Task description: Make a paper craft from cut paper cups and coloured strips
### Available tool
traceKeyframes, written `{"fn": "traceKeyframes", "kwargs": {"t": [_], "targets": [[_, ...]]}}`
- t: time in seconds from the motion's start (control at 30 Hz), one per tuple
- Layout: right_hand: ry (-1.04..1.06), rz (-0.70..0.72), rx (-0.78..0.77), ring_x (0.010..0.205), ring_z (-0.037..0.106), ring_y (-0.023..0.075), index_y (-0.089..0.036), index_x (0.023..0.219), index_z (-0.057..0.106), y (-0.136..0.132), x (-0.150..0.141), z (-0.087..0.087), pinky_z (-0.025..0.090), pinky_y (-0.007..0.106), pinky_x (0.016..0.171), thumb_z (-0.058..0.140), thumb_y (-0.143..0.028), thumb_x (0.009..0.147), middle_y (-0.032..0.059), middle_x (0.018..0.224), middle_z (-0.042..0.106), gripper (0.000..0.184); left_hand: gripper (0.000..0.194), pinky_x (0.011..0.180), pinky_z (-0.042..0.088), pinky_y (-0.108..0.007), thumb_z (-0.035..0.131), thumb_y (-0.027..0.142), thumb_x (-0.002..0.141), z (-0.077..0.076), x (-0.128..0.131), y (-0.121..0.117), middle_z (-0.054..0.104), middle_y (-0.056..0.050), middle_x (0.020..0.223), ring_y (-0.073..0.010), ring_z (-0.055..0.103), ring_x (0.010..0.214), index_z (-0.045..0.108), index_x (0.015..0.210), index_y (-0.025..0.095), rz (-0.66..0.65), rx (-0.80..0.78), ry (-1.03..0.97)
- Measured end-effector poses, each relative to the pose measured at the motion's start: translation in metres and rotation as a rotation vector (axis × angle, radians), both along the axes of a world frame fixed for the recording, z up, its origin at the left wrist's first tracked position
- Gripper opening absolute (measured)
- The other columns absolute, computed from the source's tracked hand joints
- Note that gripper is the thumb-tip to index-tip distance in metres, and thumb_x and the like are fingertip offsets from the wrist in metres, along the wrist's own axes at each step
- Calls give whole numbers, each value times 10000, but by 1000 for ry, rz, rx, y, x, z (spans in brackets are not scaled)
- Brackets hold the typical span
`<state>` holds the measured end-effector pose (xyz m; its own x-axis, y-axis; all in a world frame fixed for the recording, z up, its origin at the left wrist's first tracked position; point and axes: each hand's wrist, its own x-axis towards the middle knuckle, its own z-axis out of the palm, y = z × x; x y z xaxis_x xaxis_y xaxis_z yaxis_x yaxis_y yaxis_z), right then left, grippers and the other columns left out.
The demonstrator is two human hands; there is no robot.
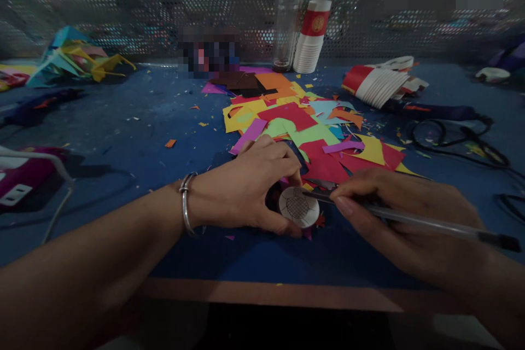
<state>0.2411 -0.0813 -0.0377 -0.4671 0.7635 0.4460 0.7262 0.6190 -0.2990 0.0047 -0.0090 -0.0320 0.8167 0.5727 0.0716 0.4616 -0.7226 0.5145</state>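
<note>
My left hand [252,188], with a silver bracelet at the wrist, curves its thumb and fingers around a small white round piece [298,208], which looks like the bottom of a paper cup. Dark lines drawn on its flat face form a circle filled with a grid, with short marks around it. From the right, my right hand [394,213] grips a see-through pen [435,222] with a dark cap end. The pen's tip is at the upper right part of the drawing. Just behind both hands lies a heap of coloured paper scraps [287,117].
A glass bottle [287,27] and stacked paper cups [312,38] stand at the back by a perforated metal screen [143,22]. More cups [377,85] lie at right, near a black cord [451,147]. At left are a power strip [30,175] and folded paper [69,60].
</note>
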Motion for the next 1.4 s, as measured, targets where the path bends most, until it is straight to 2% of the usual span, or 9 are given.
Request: {"fn": "traceKeyframes", "kwargs": {"t": [0.2, 0.43, 0.7, 1.07, 1.4], "targets": [[86, 44, -68, 592, 655, 139, -264, 890, 654, -1, -1, -2, 492, 260, 561, 525, -205, 960, -12, 755, 729, 159, 492, 992, 372, -419, 875, 554, 673, -1, -1, 0, 619, -60, 1184, -294, 527, 1128, 711, 1004, 229, -11, 15, 0], [57, 57, -35, 572, 639, 134, -261, 898, 644, 0, -1, -2, 458, 254, 526, 527, -206, 963, -20, 738, 715, 145, 487, 997, 369, -416, 872, 553, 673, 0, 0, 0, 622, -56, 1185, -296, 528, 1137, 707, 1001, 232, -11, 9, -1], [-1, 8, 36, 616, 678, 153, -256, 897, 667, 1, -1, -1, 500, 263, 559, 525, -214, 970, 0, 762, 732, 166, 497, 988, 384, -422, 869, 565, 668, -1, -1, 0, 622, -60, 1170, -301, 537, 1133, 688, 984, 227, 0, 7, 9], [55, 39, -65, 639, 699, 152, -257, 911, 662, -4, -1, 1, 522, 262, 586, 518, -212, 970, 1, 818, 765, 161, 484, 985, 380, -411, 887, 535, 655, 0, 0, -1, 619, -53, 1176, -296, 527, 1130, 703, 991, 240, 8, 0, 5], [69, 66, -42, 646, 688, 128, -244, 913, 644, -2, 0, -1, 520, 232, 618, 514, -190, 977, -10, 804, 748, 155, 493, 1008, 381, -417, 904, 505, 646, 0, 0, -1, 615, -60, 1172, -299, 523, 1141, 702, 990, 215, 5, 2, 3]]}}
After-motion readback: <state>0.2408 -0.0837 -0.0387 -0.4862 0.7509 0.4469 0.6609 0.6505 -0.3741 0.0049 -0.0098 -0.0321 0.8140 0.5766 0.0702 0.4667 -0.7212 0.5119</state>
